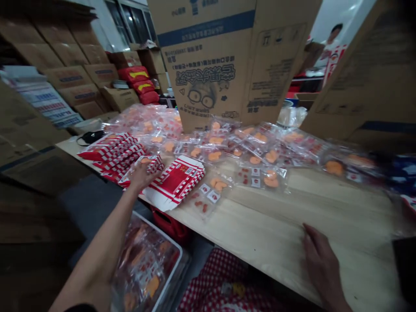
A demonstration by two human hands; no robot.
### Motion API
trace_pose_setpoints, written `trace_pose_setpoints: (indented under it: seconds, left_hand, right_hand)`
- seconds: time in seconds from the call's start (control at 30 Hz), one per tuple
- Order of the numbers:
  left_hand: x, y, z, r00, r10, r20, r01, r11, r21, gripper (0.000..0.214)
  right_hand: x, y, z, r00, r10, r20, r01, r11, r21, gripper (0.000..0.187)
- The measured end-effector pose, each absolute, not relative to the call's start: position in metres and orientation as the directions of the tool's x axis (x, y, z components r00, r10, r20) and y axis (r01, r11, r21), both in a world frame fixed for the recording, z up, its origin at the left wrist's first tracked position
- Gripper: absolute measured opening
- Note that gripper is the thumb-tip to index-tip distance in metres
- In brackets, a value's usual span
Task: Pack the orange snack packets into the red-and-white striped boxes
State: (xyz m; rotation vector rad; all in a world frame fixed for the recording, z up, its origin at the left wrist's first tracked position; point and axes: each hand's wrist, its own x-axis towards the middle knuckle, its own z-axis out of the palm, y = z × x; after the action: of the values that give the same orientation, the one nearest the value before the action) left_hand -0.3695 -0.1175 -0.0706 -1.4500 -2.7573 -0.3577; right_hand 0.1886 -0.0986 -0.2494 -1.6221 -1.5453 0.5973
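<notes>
My left hand [140, 175] reaches out over the table's left end and closes on a flat red-and-white striped carton [150, 164] from the stack of flat cartons [112, 154]. Another flat carton [175, 182] lies just right of that hand. My right hand [320, 260] rests flat on the bare wooden table [260, 225] near the front edge, fingers stretched, holding nothing. Several clear packets of orange snacks [227, 147] are spread across the table's far half.
A large printed cardboard box [224, 60] stands at the table's back, another box [367, 82] at right. A bin of packets [146, 268] sits below the table's left end. Stacked boxes [71, 73] line the left wall. A person [329, 43] stands far back.
</notes>
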Motion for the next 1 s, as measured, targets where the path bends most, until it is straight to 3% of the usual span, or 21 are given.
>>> trace_pose_setpoints:
  seconds: [0.17, 0.33, 0.5, 0.57, 0.67, 0.7, 0.73, 0.8, 0.83, 0.9, 0.93, 1.0]
  left_hand:
    - [-0.307, -0.096, -0.118, -0.444, 0.889, -0.115, 0.892, 0.451, 0.040, 0.095]
    - [-0.281, -0.103, -0.125, -0.393, 0.915, -0.087, 0.918, 0.396, 0.020, 0.081]
    - [-0.276, -0.107, -0.105, -0.318, 0.940, -0.121, 0.948, 0.314, -0.051, 0.039]
    - [-0.263, -0.111, -0.093, -0.301, 0.948, -0.098, 0.952, 0.294, -0.083, 0.034]
    - [-0.218, -0.119, -0.084, -0.277, 0.961, 0.006, 0.954, 0.276, -0.115, 0.043]
    - [-0.196, -0.123, -0.086, -0.232, 0.971, 0.058, 0.965, 0.237, -0.111, 0.044]
    - [-0.170, -0.127, -0.092, -0.146, 0.980, 0.138, 0.983, 0.160, -0.096, 0.044]
    - [-0.114, -0.136, -0.110, 0.161, 0.958, 0.239, 0.987, -0.154, -0.048, 0.044]
    - [-0.088, -0.140, -0.121, 0.310, 0.916, 0.256, 0.949, -0.316, -0.018, 0.045]
    - [-0.047, -0.143, -0.140, 0.483, 0.817, 0.316, 0.850, -0.524, 0.058, 0.041]
    - [-0.034, -0.141, -0.146, 0.499, 0.788, 0.362, 0.815, -0.568, 0.114, 0.039]
    - [-0.025, -0.129, -0.151, 0.341, 0.825, 0.451, 0.824, -0.494, 0.280, 0.046]
  right_hand:
    - [0.191, -0.097, -0.253, 0.129, 0.968, 0.213, 0.620, 0.089, -0.780, 0.053]
    - [0.194, -0.096, -0.257, 0.094, 0.966, 0.239, 0.601, 0.137, -0.787, 0.051]
    - [0.194, -0.093, -0.261, 0.070, 0.960, 0.272, 0.558, 0.189, -0.808, 0.046]
    - [0.187, -0.098, -0.248, 0.085, 0.966, 0.242, 0.508, 0.167, -0.845, 0.046]
    - [0.161, -0.114, -0.206, 0.025, 1.000, 0.002, 0.296, -0.005, -0.955, 0.047]
    - [0.149, -0.119, -0.189, -0.095, 0.988, -0.124, 0.165, -0.107, -0.980, 0.048]
    - [0.137, -0.123, -0.172, -0.220, 0.954, -0.203, -0.001, -0.208, -0.978, 0.053]
    - [0.115, -0.123, -0.147, -0.347, 0.905, -0.248, -0.308, -0.359, -0.881, 0.060]
    - [0.108, -0.120, -0.140, -0.320, 0.917, -0.239, -0.412, -0.362, -0.836, 0.058]
    - [0.106, -0.110, -0.138, -0.091, 0.964, -0.251, -0.537, -0.260, -0.803, 0.044]
    - [0.111, -0.106, -0.141, 0.029, 0.964, -0.265, -0.561, -0.203, -0.803, 0.038]
    - [0.129, -0.100, -0.152, 0.140, 0.947, -0.290, -0.579, -0.159, -0.800, 0.034]
